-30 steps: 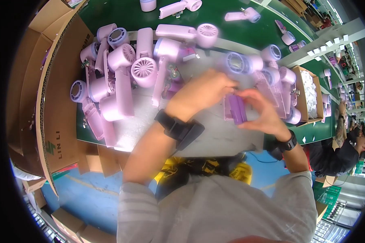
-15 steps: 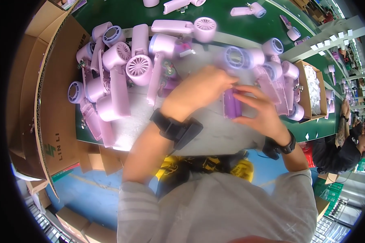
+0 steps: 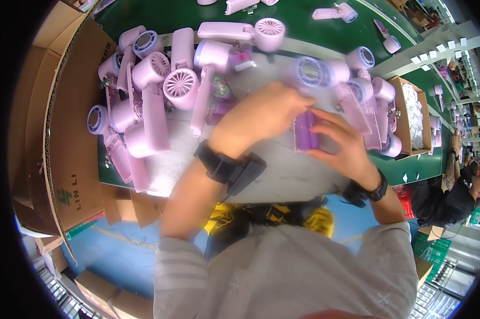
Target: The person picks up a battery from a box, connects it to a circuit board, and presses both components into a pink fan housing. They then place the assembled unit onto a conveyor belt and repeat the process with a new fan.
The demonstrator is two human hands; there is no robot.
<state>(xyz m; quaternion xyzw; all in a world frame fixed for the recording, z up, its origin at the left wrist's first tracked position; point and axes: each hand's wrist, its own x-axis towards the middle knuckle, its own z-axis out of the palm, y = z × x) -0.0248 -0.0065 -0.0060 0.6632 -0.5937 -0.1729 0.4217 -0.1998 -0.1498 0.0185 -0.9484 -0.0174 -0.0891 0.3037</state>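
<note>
The purple pack (image 3: 306, 133) lies in the open handle shell of a pink fan (image 3: 338, 70) over the middle of the pale mat (image 3: 282, 173). The right hand (image 3: 349, 149) grasps the pack between thumb and fingers; the left hand (image 3: 274, 109) has its fingers bunched at the far end, though blur makes it impossible to tell what they pinch. Left of it, piled fans (image 3: 180, 87) crowd the mat up to a tall carton (image 3: 80, 138), and the left forearm partly covers the nearest parts. More fan bodies (image 3: 357, 111) stand close beyond the right hand, hemming it in, beside a small box (image 3: 405, 141) of white pieces (image 3: 412, 117). Farther right sits a co-worker (image 3: 437, 204).
</note>
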